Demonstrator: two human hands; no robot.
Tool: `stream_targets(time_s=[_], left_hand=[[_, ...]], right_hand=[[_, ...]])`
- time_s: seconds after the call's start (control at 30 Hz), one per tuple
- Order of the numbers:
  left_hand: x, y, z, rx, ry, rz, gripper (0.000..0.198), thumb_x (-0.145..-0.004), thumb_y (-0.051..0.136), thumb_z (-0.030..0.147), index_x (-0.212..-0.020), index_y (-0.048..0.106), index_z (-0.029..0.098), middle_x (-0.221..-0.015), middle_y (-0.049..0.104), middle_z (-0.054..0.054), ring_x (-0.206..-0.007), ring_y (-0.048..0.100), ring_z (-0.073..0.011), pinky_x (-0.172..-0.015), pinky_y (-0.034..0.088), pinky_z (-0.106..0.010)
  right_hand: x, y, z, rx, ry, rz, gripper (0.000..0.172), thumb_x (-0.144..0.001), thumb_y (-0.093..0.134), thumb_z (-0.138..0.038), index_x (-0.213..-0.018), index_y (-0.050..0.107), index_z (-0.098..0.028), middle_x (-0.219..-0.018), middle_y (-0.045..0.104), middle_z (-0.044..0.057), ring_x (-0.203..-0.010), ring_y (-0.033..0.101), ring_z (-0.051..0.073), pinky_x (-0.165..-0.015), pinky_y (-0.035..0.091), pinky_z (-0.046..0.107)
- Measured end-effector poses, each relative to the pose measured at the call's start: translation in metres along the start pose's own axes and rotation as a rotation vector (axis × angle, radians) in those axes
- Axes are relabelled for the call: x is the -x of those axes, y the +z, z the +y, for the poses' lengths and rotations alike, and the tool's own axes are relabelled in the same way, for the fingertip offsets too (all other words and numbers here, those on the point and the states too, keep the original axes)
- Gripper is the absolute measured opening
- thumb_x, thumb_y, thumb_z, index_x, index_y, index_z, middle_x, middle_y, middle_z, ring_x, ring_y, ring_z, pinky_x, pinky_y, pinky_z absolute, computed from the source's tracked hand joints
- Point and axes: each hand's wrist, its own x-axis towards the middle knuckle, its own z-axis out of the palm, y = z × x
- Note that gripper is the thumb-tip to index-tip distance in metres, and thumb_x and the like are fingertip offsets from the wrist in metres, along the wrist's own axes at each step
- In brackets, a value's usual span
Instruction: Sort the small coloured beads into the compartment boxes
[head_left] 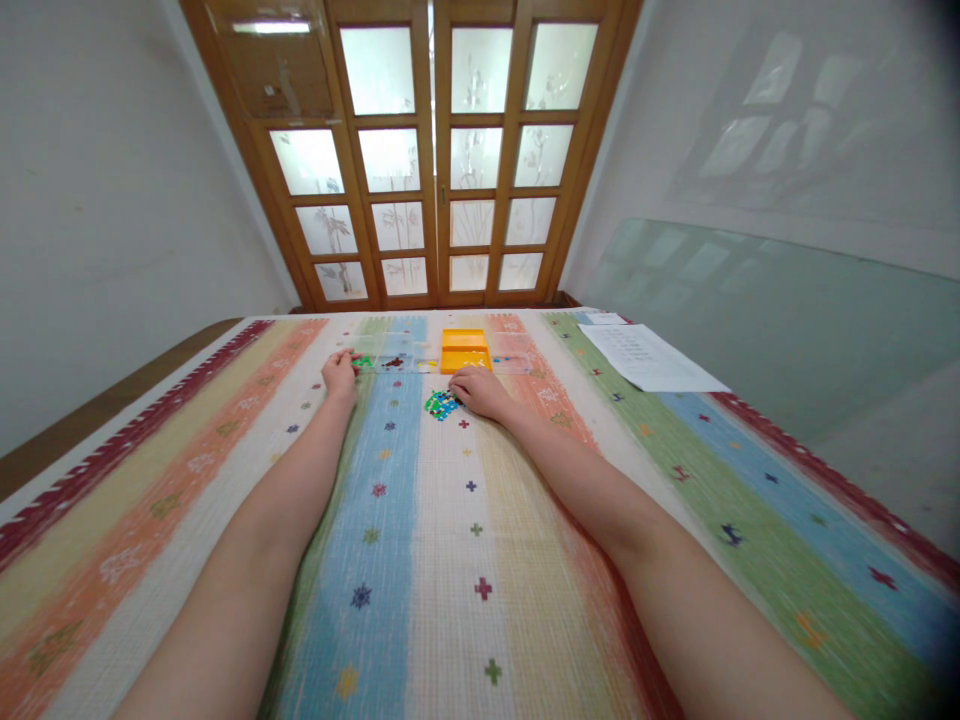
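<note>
My left hand (340, 373) is closed, its fingertips together at the left end of a clear plastic box. Small green pieces (363, 362) lie in that compartment, right beside the fingers. Whatever those fingertips hold is too small to make out. My right hand (481, 391) is curled over the right side of a pile of small mixed-colour pieces (441, 404), mostly green, blue, white and black. Its fingertips touch the pile's edge and partly hide it. Just behind it stands an opened orange box (464, 338) with some white pieces in its near half.
Dark red pieces (393, 363) and yellow pieces (427, 365) sit in clear compartments left of the orange box. Blue pieces lie in a clear compartment (517, 366) to its right. Printed paper sheets (649, 358) rest at the far right on the striped tablecloth (442, 560).
</note>
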Motion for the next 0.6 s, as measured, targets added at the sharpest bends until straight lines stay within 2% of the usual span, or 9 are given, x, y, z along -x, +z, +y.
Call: stream_targets(time_s=[0.3,0.4,0.6], left_hand=[[0.0000,-0.0006,0.0034,0.043,-0.066,-0.009,0.048,-0.075,0.067,0.025,-0.122,0.071,0.016,-0.112,0.077,-0.010,-0.055,0.055,-0.0064,-0.055,0.044,-0.019],[-0.0014,-0.0006,-0.0001,0.023,-0.047,-0.031,0.054,-0.076,0.066,0.026,-0.129,0.069,0.017,-0.111,0.077,-0.010,-0.057,0.058,-0.0075,-0.056,0.045,-0.020],[0.0005,0.0008,-0.0048,-0.138,0.052,-0.086,0.053,-0.079,0.059,0.028,-0.130,0.067,0.016,-0.108,0.077,-0.009,-0.059,0.058,-0.0087,-0.057,0.046,-0.020]], right_hand=[[0.0005,-0.0003,-0.0014,-0.016,0.006,-0.003,0.032,-0.107,0.052,-0.030,-0.105,0.082,-0.019,-0.107,0.076,0.012,-0.102,0.063,0.023,-0.095,0.041,0.033],[0.0011,0.0000,-0.0017,-0.029,-0.006,0.000,0.030,-0.107,0.053,-0.029,-0.108,0.081,-0.019,-0.109,0.076,0.012,-0.102,0.063,0.023,-0.097,0.042,0.033],[0.0007,-0.0004,-0.0038,-0.051,-0.018,0.005,0.029,-0.106,0.054,-0.029,-0.108,0.081,-0.020,-0.109,0.077,0.011,-0.102,0.065,0.023,-0.097,0.043,0.034]])
